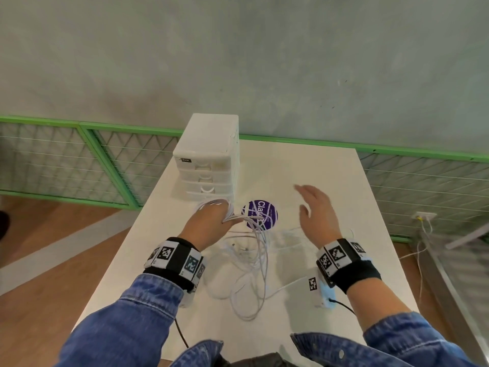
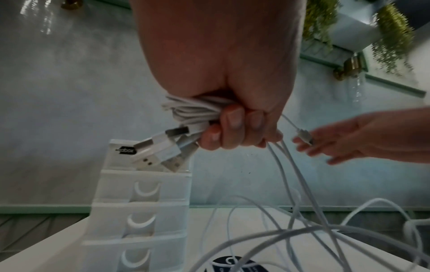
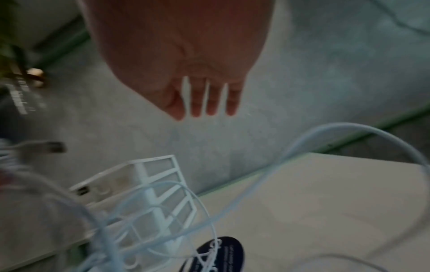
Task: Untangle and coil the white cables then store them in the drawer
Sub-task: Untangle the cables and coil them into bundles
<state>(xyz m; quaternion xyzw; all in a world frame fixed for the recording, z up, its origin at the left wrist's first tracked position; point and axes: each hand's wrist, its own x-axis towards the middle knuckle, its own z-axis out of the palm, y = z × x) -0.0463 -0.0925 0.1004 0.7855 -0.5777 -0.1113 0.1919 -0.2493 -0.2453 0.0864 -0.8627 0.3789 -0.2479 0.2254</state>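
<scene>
— Cables, where are they now?

— Most of them lie in loose white loops on the table, between the two arms. One part is gathered into a bundle inside the left hand. From this bundle several strands hang down to the loops on the table.

— How does the left hand hold them?

— Its fingers are curled tight round the bundle. In the left wrist view some USB plugs stick out of the fist, on the side of the drawer unit.

— And the right hand?

— It is raised above the table with the fingers straight and a little spread. It holds nothing. In the left wrist view one small plug hangs in front of its fingertips, but I cannot tell if it touches them.

— Where is the drawer unit?

— It stands at the far left part of the table, just beyond the left hand. All its drawers look closed.

— Anything else on the table?

— A round purple sticker lies between the hands, with some strands across it. Both wrists carry black bands with printed markers.
</scene>
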